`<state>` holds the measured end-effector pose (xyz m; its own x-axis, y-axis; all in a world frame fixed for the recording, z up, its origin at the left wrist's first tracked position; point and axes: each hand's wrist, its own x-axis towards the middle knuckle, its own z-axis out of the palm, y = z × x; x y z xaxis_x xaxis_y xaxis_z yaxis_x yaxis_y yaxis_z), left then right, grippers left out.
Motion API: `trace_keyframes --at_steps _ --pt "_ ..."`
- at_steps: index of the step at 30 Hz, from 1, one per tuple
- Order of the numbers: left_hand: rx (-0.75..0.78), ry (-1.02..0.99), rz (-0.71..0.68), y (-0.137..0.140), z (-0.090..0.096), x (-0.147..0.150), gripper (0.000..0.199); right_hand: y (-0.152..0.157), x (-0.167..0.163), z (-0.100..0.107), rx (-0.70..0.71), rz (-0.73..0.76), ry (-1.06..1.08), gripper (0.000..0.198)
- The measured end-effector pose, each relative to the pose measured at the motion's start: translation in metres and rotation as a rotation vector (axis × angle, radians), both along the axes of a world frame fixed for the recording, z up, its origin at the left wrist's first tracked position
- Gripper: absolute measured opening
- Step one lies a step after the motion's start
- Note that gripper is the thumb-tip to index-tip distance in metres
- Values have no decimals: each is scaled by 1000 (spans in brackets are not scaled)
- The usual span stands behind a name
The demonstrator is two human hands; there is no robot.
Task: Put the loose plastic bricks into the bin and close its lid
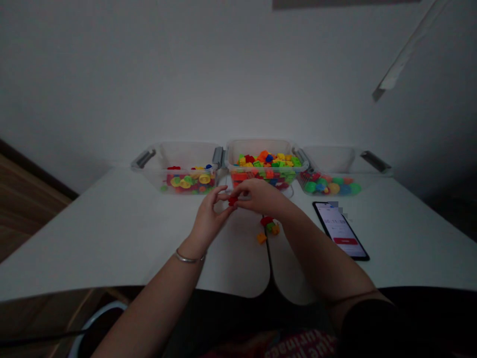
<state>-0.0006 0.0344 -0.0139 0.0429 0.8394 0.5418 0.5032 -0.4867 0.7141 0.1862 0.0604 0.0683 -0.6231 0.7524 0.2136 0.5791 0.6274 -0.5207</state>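
Note:
Over the middle of the table, my left hand (212, 209) and my right hand (257, 195) meet with their fingertips closed around a small red toy brick (233, 201). Part of the brick is covered by the fingers, so its full shape is hidden. Just below my right hand lie a red brick (267, 221), a green brick (270, 227) and a yellow-orange brick (276, 230). A single orange brick (262, 238) sits a little closer to me. Behind the hands stands a clear bin (261, 144) heaped with colourful bricks.
A clear bin (190, 146) with colourful round pieces stands at the left. Another clear bin (331, 154) at the right holds coloured balls. In front of it a phone (341, 231) lies on the white table (130, 238). A dark seam runs between the tabletops.

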Motion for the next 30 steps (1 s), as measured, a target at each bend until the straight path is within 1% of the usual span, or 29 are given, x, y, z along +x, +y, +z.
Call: trace_keyframes --at_steps 5,9,11,13,15,18,20,22,24,26,30 --pt "-18 -4 13 -1 1 1 52 1 0 -2 -18 -8 14 18" --pt "-26 -14 2 -1 1 0 49 1 0 -2 3 -1 96 31" --pt "-48 -13 -18 -2 2 0 47 2 2 1 54 -10 160 32" --pt "-56 14 -42 -3 1 0 42 4 6 5 146 -43 243 31" --pt "-38 69 -71 -4 0 -1 36 6 12 8 242 -114 327 29" --pt "-18 179 -97 -4 -1 -2 27 11 22 12 378 -262 396 25" --pt "-27 256 -104 -3 -2 -2 26 15 29 12 472 -368 408 24" --pt "-33 330 -121 -3 -2 -2 28 19 36 10 535 -483 384 24" --pt "-18 403 -162 -1 -4 -1 32 23 41 8 547 -595 323 23" --pt "26 467 -225 1 -7 1 35 27 44 5 525 -677 247 22" --pt "131 556 -354 4 -18 7 51 33 45 0 454 -739 126 24"
